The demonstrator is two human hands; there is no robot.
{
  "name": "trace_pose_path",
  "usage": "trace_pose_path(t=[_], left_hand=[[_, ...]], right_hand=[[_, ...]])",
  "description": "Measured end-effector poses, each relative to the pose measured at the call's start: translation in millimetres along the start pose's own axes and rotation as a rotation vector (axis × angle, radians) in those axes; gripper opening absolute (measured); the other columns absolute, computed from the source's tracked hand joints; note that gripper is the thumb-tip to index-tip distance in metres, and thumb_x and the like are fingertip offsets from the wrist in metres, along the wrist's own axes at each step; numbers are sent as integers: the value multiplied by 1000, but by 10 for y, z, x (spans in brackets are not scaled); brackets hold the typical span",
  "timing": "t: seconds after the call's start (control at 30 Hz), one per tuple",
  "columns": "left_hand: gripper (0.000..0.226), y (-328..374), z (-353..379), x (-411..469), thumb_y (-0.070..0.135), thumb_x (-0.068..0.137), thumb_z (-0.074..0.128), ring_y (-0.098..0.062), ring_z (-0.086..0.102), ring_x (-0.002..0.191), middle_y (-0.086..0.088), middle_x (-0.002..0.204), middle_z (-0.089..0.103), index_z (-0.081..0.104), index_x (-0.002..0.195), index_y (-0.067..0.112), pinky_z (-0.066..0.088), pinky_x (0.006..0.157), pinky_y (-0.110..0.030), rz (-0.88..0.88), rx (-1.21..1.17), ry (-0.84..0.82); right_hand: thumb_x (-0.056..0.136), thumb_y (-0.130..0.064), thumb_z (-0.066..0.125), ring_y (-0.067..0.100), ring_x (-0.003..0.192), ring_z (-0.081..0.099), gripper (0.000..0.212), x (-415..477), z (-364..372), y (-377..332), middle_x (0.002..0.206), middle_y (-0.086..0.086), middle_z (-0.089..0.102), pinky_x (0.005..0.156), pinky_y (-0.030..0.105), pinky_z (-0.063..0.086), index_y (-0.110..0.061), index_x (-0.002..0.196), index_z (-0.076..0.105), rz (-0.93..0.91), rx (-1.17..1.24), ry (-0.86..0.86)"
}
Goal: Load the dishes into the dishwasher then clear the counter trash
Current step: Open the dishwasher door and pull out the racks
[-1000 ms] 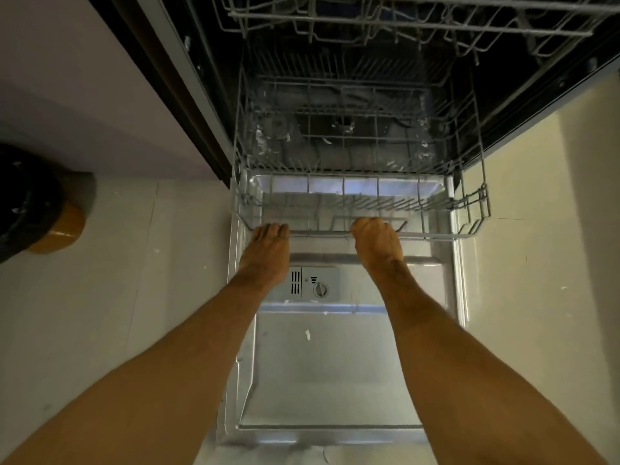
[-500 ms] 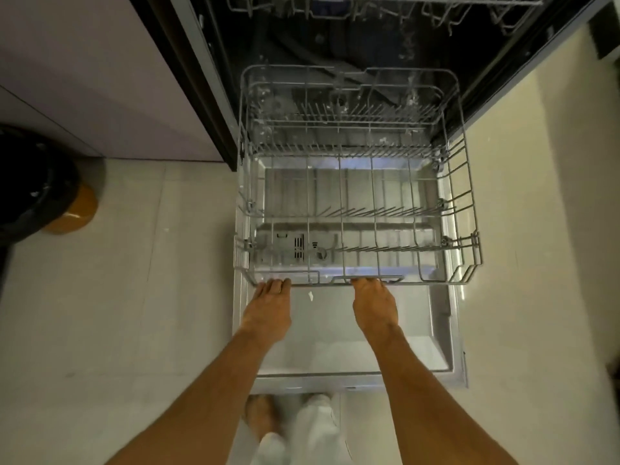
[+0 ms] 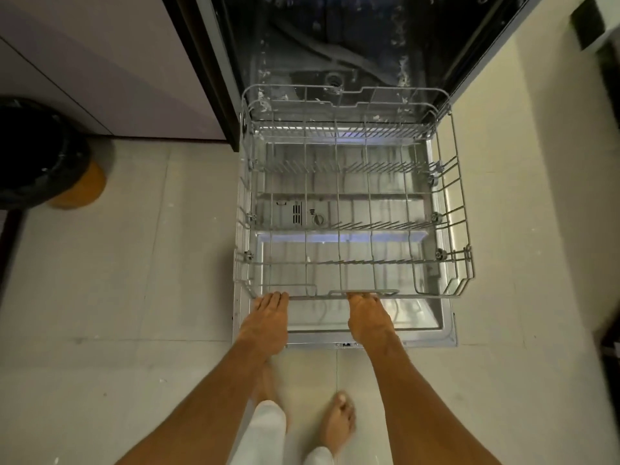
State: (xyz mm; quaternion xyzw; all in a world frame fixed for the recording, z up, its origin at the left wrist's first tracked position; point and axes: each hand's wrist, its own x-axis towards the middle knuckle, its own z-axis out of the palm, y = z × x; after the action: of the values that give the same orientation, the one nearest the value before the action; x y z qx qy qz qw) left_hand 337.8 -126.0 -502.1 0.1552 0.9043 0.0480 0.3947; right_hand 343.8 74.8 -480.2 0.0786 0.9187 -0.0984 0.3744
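The dishwasher stands open with its door folded flat to the floor. Its grey wire lower rack sits pulled out over the door and holds nothing. My left hand grips the rack's front rail near the left corner, fingertips hooked over the wire. My right hand grips the small handle loop in the middle of the same rail. No dishes or counter trash are in view.
A black-lined round bin with an orange base stands on the tiled floor at far left. A pale cabinet front adjoins the dishwasher on the left. My bare feet stand just before the door's edge.
Both hands have drawn the lower rack out of the tub until it sits fully over the open door. I have stepped back, and my feet now show.
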Motion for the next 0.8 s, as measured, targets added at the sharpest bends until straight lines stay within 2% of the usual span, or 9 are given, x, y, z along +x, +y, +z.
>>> trace_pose_path(t=[0.1,0.23,0.3,0.37,0.47,0.6,0.7,0.77,0.8], left_hand=[[73,56,13,-51,11,95,45,-28,4,149,-15,160,7,1,153,3,3,122,-41,-19,3,6],[72,97,-10,-77,15,97,45,-27,3,149,-15,161,5,1,153,3,3,122,-42,-46,-8,4],[71,115,-37,-112,16,98,44,-28,4,149,-15,161,5,0,153,3,3,122,-40,-52,-8,-3],[69,153,-123,-156,14,98,43,-28,9,149,-14,161,9,3,153,3,5,122,-38,-53,-29,13],[60,240,-407,-211,14,100,41,-29,26,143,-11,158,22,14,152,7,23,118,-38,-36,-138,55],[50,339,-952,-237,22,101,42,-27,47,130,-9,149,41,30,149,13,42,105,-42,-39,-317,161],[34,356,-1434,-214,21,99,47,-19,63,98,-4,115,63,53,132,15,51,91,-39,-79,-589,247],[15,332,-1767,-197,17,96,52,-11,58,79,4,88,61,64,106,19,51,86,-37,-114,-805,305],[12,325,-1886,-175,15,95,55,-11,57,77,4,86,62,66,100,19,51,84,-36,-122,-900,327]], right_hand=[[96,0,47,25,150,15,66,-51,67,69,161,12,20,123,33,12,-4,154,16,-90,-43,17],[98,-1,42,26,151,5,69,-98,66,131,163,13,4,123,35,5,-3,155,3,-135,-109,-30],[97,-1,45,25,150,11,69,-137,23,135,163,13,9,123,34,9,-4,155,7,-146,-80,-23],[96,-3,46,25,145,28,62,-204,-48,131,158,12,28,120,32,22,-6,153,22,-140,7,28],[97,-8,47,26,119,56,42,-314,-239,100,134,10,57,99,33,47,-11,139,48,-80,135,109],[99,-12,47,19,85,64,21,-369,-679,11,102,6,70,77,26,52,-13,110,64,-37,223,198],[99,-15,50,15,73,62,18,-334,-1100,-115,91,5,72,71,24,53,-12,99,68,-11,397,299],[97,-11,52,15,72,64,19,-273,-1390,-215,90,6,72,68,23,53,-10,96,70,28,518,342],[97,-9,52,14,72,63,20,-253,-1500,-255,91,6,72,66,21,51,-9,95,71,43,578,364]])
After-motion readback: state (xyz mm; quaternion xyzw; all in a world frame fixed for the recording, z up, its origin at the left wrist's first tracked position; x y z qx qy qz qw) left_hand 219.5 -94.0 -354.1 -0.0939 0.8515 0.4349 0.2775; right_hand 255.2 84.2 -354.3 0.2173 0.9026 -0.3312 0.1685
